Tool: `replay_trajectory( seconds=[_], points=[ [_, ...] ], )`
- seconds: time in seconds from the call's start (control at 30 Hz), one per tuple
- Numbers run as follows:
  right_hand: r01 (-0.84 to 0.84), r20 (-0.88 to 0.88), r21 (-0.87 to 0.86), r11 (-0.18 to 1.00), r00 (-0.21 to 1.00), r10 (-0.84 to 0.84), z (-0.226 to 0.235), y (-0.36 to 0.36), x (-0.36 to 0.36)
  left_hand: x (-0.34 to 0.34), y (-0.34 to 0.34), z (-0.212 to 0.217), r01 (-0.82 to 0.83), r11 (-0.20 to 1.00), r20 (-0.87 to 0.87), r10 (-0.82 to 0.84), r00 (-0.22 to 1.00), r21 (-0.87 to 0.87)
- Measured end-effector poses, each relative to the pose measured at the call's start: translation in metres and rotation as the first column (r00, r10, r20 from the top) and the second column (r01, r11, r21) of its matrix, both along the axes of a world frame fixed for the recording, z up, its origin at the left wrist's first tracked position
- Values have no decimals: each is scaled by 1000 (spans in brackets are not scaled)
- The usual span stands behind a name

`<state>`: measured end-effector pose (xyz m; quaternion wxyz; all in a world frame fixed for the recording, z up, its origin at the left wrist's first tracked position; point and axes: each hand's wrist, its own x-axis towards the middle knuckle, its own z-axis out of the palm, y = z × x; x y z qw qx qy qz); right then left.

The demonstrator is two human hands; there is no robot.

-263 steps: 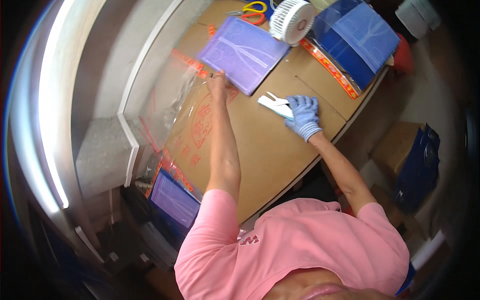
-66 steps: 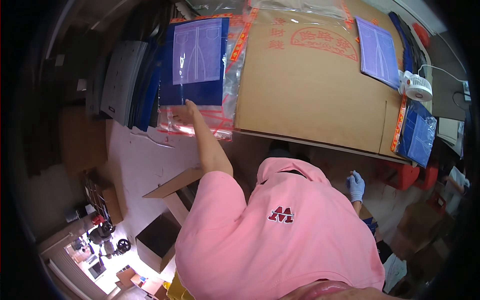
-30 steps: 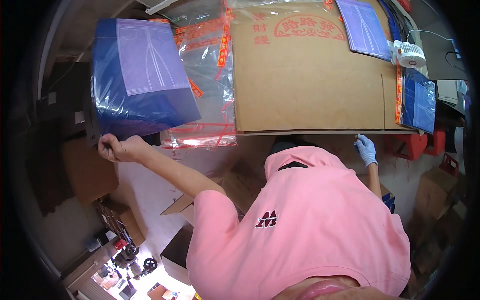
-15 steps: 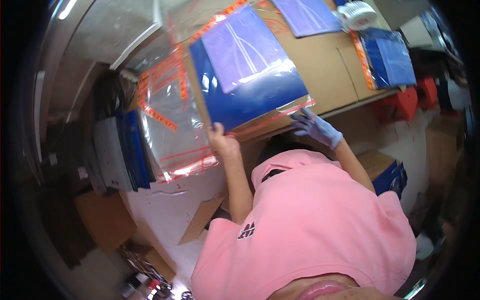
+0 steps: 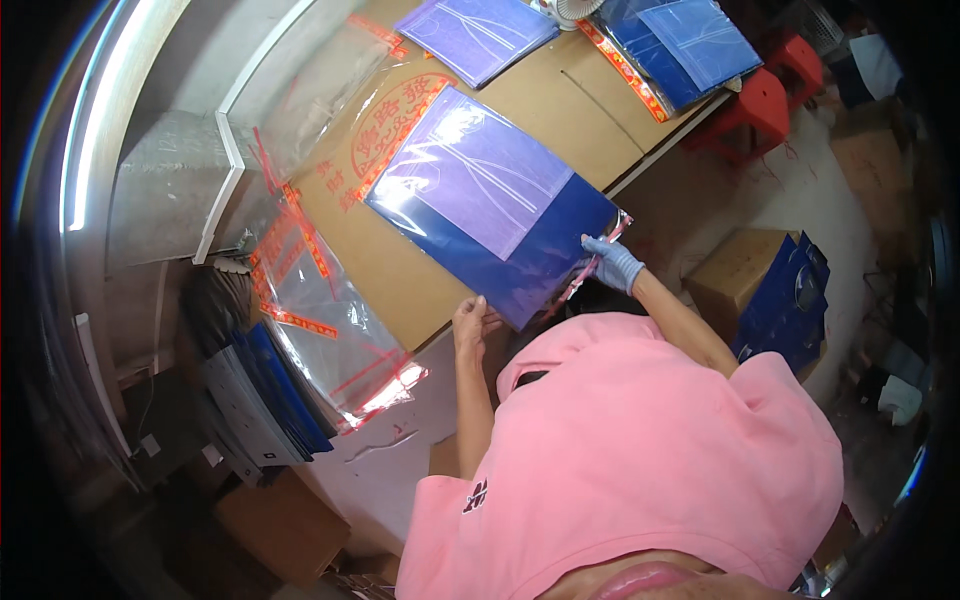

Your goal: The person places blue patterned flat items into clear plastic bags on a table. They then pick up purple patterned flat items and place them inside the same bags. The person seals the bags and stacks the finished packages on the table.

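A clear plastic bag (image 5: 555,275) holds a flat dark blue sheet (image 5: 420,225) with a smaller lilac sheet (image 5: 490,175) on top, marked with pale curved lines. It lies slanted across the cardboard-covered table, its near corner past the table's edge. My right hand (image 5: 618,265), in a light blue-grey glove, is closed on the bag's near right end, thumb on top. Bare, my left hand (image 5: 475,325) pinches the near left edge with curled fingers. Its fingertips are partly hidden at that edge.
Empty clear bags with red-orange borders (image 5: 335,330) hang over the table's left end. Another lilac-topped stack (image 5: 480,40) and blue packs (image 5: 680,50) lie farther back, near a small white fan (image 5: 572,8). Red stools (image 5: 745,115) and a carton (image 5: 740,275) stand to the right.
The bag with the blue and lilac sheets has come nearer and turned, its near end now over the table's edge. My right hand has closed on its end. The view has shifted.
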<state>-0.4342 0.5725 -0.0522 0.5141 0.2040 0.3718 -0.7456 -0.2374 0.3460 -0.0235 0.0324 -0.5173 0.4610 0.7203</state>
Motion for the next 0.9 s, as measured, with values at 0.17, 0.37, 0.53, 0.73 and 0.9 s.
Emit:
replay_trajectory(
  seconds=[0.17,0.37,0.53,0.73,0.9],
  points=[
    [-146,-54,39,988,987,148,19,-1,4,-18,6,26,128,992,-34,-128,991,13],
    [-31,-592,559,829,685,424,5,-5,10,-37,-45,2,-41,973,-332,117,936,228],
    [49,-558,607,793,737,382,48,8,42,-72,-82,3,-53,988,-463,114,879,143],
    [180,-524,661,729,806,276,21,24,89,-90,-108,-19,152,897,-503,88,860,416],
    [352,-478,477,806,873,-98,35,13,133,-109,-92,-32,178,936,-220,-113,969,305]
  ],
)
